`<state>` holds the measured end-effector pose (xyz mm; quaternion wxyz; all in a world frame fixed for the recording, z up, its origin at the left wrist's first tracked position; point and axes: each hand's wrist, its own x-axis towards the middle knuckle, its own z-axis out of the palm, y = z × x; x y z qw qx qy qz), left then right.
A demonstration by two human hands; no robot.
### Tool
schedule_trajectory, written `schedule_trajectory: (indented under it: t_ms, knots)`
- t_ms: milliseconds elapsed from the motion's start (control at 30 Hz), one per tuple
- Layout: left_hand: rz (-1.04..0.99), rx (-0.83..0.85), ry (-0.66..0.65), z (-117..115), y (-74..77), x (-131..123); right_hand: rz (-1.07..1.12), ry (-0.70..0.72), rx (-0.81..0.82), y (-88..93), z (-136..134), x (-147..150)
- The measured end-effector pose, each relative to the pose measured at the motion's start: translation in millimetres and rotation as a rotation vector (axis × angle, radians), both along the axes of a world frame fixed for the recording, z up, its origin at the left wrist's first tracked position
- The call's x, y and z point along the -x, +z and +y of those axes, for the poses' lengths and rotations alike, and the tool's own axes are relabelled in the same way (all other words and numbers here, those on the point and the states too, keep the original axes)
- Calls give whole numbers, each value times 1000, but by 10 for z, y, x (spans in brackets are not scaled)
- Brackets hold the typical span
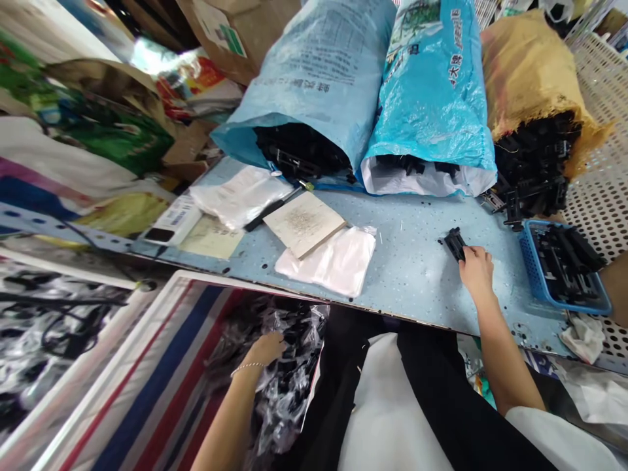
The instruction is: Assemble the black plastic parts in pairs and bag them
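Note:
My right hand (477,269) is closed on one end of a small black plastic part (455,244), on or just over the blue worktable (412,261). Down to the left, my left hand (267,348), with a beaded bracelet at the wrist, is over a striped woven sack (161,366). Inside that sack lie many black parts in clear plastic bags (289,386). The fingers of my left hand are mostly hidden, so its grip does not show. A stack of clear plastic bags (338,265) lies on the table between my hands, partly under a pale square board (304,222).
Two blue sacks (314,72) (432,98) and a yellow woven sack (534,72) lie along the back, their mouths showing black parts. A blue basket (532,278) of black parts stands at right. More plastic bags (243,193) and a yellowish paper (210,237) lie left.

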<state>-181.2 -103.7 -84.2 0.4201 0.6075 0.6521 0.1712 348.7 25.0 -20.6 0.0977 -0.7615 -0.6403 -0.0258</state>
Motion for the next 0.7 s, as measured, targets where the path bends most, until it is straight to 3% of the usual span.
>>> schedule_trajectory:
  t_ms: [133, 200, 267, 367, 533, 600, 700]
  knots:
    - [10, 10, -48, 368, 444, -433, 32, 121, -22, 11, -5, 156]
    - [22, -215, -15, 599, 680, -799, 119, 173, -55, 7, -2, 286]
    - [117, -441, 21, 831, 818, -1166, 212, 216, -109, -9, -13, 425]
    - [269, -464, -6, 1116, 827, -1477, 257, 226, -167, -54, -65, 545]
    - [79, -255, -68, 1340, 716, -1294, 360, 266, -147, -130, -126, 346]
    - [19, -218, -30, 1360, 713, -1192, 402, 178, -152, -138, -98, 204]
    - [-107, -168, 46, 1359, 731, -1140, 451, -110, -39, -104, -7, 47]
